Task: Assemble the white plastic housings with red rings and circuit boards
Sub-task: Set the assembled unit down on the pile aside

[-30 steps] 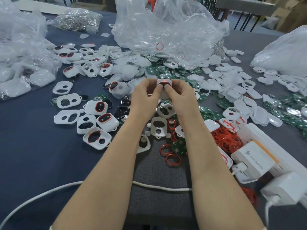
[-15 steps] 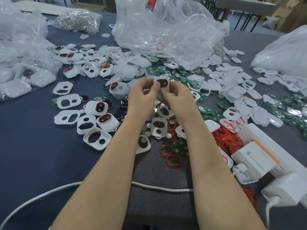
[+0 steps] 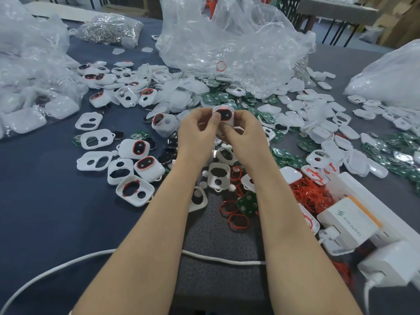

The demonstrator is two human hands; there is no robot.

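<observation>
My left hand and my right hand together grip one white housing above the middle of the table. Its face is turned toward me and shows a red ring around a dark window. The left thumb presses on the ring's left edge. A small red light glows at the housing's top edge. Loose red rings lie in a heap at the right. Green circuit boards are scattered beyond my hands. Empty white front frames and finished housings lie at the left.
Clear plastic bags stand at the back, left and right. A bag of metal parts sits at the far left. White chargers on a power strip occupy the near right. A white cable crosses the near edge.
The housing has been tilted upright, so its ringed face now points at me. My hands have shifted slightly, the left thumb onto the ring.
</observation>
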